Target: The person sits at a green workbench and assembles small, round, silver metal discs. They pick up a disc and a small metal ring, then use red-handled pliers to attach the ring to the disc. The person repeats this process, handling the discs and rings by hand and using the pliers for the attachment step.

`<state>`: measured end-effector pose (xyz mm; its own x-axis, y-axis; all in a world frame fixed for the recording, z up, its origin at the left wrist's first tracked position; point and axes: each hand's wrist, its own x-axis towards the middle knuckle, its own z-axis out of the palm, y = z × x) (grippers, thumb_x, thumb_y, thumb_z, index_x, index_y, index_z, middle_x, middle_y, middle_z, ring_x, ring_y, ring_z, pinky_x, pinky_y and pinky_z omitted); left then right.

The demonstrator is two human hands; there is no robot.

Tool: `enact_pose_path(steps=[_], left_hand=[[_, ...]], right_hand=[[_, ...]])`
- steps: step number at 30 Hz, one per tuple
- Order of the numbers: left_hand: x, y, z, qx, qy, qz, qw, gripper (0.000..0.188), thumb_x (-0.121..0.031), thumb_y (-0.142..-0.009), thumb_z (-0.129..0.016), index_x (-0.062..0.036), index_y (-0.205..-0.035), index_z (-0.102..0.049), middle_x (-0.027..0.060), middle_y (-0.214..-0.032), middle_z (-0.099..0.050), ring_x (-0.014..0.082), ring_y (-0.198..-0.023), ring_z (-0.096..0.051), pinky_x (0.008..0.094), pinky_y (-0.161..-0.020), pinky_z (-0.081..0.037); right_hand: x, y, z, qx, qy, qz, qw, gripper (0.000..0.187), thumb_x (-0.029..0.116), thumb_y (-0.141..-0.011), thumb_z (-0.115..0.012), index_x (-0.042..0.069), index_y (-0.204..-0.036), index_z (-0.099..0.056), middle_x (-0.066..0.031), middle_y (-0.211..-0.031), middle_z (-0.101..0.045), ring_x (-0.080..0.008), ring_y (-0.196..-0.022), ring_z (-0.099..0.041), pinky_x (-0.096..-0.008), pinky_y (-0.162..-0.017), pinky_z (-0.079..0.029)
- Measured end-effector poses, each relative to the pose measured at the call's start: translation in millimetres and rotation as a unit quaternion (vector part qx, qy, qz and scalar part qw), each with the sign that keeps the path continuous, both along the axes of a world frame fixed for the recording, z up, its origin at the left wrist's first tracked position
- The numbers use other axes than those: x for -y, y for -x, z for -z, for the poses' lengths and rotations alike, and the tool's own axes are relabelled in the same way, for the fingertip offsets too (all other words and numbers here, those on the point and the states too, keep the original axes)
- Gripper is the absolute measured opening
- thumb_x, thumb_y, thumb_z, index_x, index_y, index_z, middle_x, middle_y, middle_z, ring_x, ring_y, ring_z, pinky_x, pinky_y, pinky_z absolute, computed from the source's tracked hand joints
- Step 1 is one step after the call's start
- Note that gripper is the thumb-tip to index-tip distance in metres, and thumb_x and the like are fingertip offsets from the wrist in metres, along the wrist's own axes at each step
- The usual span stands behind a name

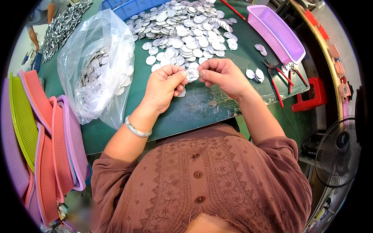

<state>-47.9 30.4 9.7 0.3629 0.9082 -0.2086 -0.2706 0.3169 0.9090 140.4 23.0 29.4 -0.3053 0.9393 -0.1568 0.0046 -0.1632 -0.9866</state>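
Observation:
Between both hands I hold one round silver medallion, its face turned up. My left hand pinches its left edge with thumb and forefinger. On the opposite edge, my right hand pinches it the same way. Just beyond my fingers spreads a big heap of like silver medallions on the green table. One more medallion lies under the held one, partly hidden by my left fingers. Left of my hands, a clear plastic bag holds many more of these medallions.
At the right lie red-handled pliers, a few loose medallions and a purple basket. A blue bin stands behind the heap. Metal parts are piled far left, near another person's arm. Stacked plastic baskets flank the table; a fan stands right.

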Motion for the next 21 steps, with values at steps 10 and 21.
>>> enact_pose_path(steps=[10, 21], left_hand=[[1.0, -1.1, 2.2, 0.012, -0.050, -0.012, 0.999, 0.008, -0.010, -0.082, -0.056, -0.0029, -0.086, -0.057, 0.0016, -0.069, -0.056, 0.0037, -0.052, -0.046, 0.0148, -0.043, -0.035], [-0.2, -1.3, 4.2, 0.033, -0.047, -0.018, 0.998, 0.013, -0.009, -0.081, -0.058, 0.0003, -0.090, -0.058, 0.0067, -0.074, -0.060, 0.0049, -0.053, -0.046, 0.0162, -0.045, -0.036]], right_hand=[[3.4, 3.4, 1.3, 0.017, -0.053, 0.021, 0.998, 0.012, 0.008, -0.078, -0.058, 0.000, -0.085, -0.059, -0.0003, -0.072, -0.057, -0.0047, -0.063, -0.050, -0.0179, -0.057, -0.040], [12.2, 11.4, -1.9, 0.111, -0.192, 0.052, 0.974, 0.011, 0.008, -0.077, -0.057, -0.001, -0.083, -0.060, -0.0012, -0.072, -0.058, -0.0052, -0.067, -0.052, -0.0200, -0.062, -0.044]])
